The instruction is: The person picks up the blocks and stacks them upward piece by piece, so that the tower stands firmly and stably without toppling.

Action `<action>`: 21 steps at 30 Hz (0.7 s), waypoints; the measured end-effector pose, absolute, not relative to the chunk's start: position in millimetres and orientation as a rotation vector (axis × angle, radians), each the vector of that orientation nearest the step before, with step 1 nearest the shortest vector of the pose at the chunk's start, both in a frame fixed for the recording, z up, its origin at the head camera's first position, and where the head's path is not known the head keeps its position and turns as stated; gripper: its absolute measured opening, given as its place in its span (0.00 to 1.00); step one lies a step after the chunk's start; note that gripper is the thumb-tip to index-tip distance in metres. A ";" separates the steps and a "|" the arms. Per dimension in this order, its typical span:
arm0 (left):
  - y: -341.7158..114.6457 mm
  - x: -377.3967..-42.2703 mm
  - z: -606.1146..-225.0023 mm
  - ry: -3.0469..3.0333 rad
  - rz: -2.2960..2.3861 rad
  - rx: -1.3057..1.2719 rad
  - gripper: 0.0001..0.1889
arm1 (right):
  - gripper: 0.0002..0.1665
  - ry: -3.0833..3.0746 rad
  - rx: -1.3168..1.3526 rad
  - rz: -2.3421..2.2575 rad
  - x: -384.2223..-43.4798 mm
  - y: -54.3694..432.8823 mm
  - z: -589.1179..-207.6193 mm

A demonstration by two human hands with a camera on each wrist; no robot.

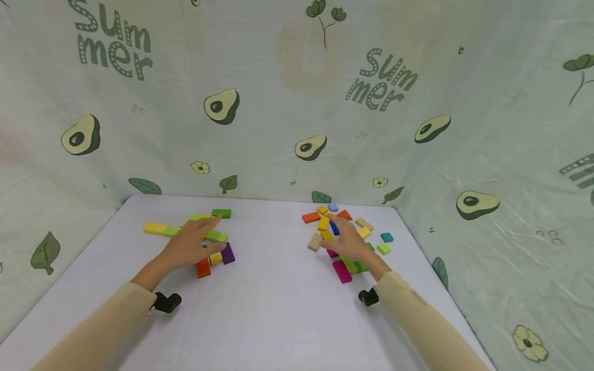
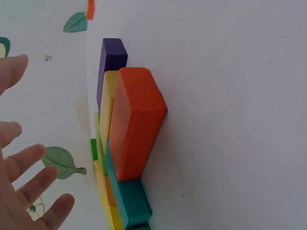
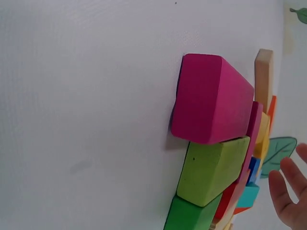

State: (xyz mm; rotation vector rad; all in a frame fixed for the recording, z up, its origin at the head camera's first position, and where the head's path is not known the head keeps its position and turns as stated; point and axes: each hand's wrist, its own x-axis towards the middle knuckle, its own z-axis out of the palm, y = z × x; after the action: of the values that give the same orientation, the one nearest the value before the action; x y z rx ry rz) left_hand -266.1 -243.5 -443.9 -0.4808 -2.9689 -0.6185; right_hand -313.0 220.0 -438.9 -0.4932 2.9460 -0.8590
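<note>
My left hand (image 1: 189,243) hovers with spread fingers over the left group of coloured blocks. Around it lie an orange-red block (image 1: 203,268), a purple block (image 1: 228,253), a yellow block (image 1: 155,228) and a green block (image 1: 221,213). The left wrist view has the orange-red block (image 2: 139,120) close up, a teal block (image 2: 129,201) beside it. My right hand (image 1: 351,241), fingers apart, is over the right group, partly hiding it. Nearest its wrist are a magenta block (image 1: 342,271) and a lime block (image 1: 348,265). A beige block (image 1: 314,242) lies by its thumb. Neither hand holds anything.
Both groups lie on a white table (image 1: 260,309). At the right group's outer side are a teal block (image 1: 387,237) and a small lime block (image 1: 383,248). A printed cloth (image 1: 264,67) hangs behind and beside the table. Black wrist devices (image 1: 168,302) sit at both cuffs.
</note>
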 end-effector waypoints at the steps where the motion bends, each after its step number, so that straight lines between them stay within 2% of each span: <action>1: -240.8 -266.4 -445.3 -2.981 -0.631 -0.477 0.47 | 0.53 2.948 -0.495 -0.849 -313.7 218.7 -440.5; 13: -221.2 -266.5 -457.9 -2.995 -0.756 -0.516 0.40 | 0.50 2.899 -0.518 -0.816 -318.7 205.2 -459.4; 21: -215.8 -266.8 -460.9 -3.016 -0.757 -0.552 0.41 | 0.46 2.919 -0.529 -0.751 -320.6 200.7 -463.2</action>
State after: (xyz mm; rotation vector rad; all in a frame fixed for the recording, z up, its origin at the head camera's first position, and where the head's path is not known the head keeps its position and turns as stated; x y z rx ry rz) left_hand -266.8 -215.8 -460.9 -0.5522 -3.0158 -0.7572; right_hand -320.6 200.7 -463.2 -0.5293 2.9189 -0.7513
